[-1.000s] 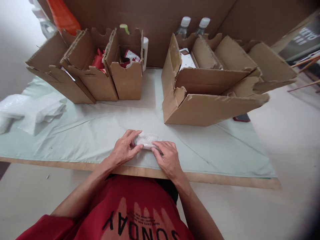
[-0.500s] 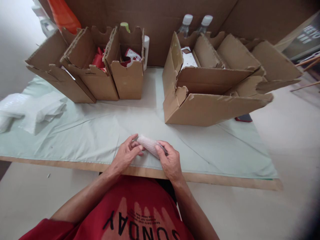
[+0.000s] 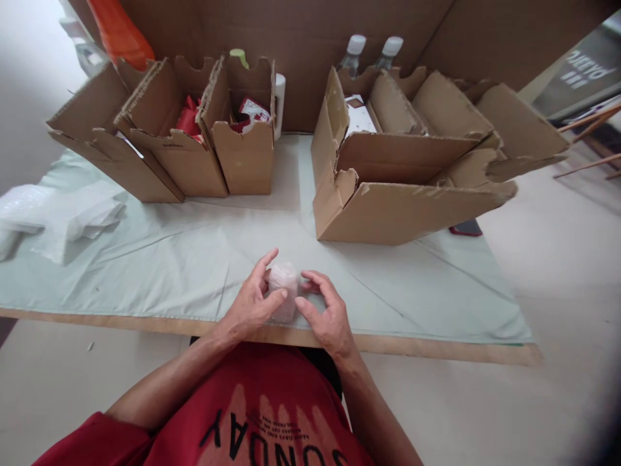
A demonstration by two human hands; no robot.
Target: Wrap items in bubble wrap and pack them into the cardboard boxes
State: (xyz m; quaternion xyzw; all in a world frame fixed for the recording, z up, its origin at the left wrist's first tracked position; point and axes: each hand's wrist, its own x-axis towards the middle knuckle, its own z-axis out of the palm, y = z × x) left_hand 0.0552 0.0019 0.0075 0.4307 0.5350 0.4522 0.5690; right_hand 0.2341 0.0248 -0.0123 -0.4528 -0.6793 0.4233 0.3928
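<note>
A small whitish bundle in what looks like bubble wrap (image 3: pixel 283 277) stands roughly upright near the front edge of the table, its ends pointing up and down. My left hand (image 3: pixel 253 299) grips it from the left, thumb across the front and index finger stretched up past it. What is inside the wrap cannot be made out. Close by on the right, my right hand (image 3: pixel 327 314) is curved with thumb and fingers apart, its fingertips just beside the bundle and holding nothing.
Open cardboard boxes stand behind: a left group (image 3: pixel 247 158) with red items inside, a right group (image 3: pixel 412 213) with a white box. Clear plastic sheets (image 3: pixel 82 210) lie at the left. Bottles (image 3: pixel 352 55) stand behind the boxes. Pale green cloth (image 3: pixel 194 259) covers the table.
The bundle has turned from lying slanted between both hands to nearly upright. My right hand has let go of its end and opened; my left hand has closed around it.
</note>
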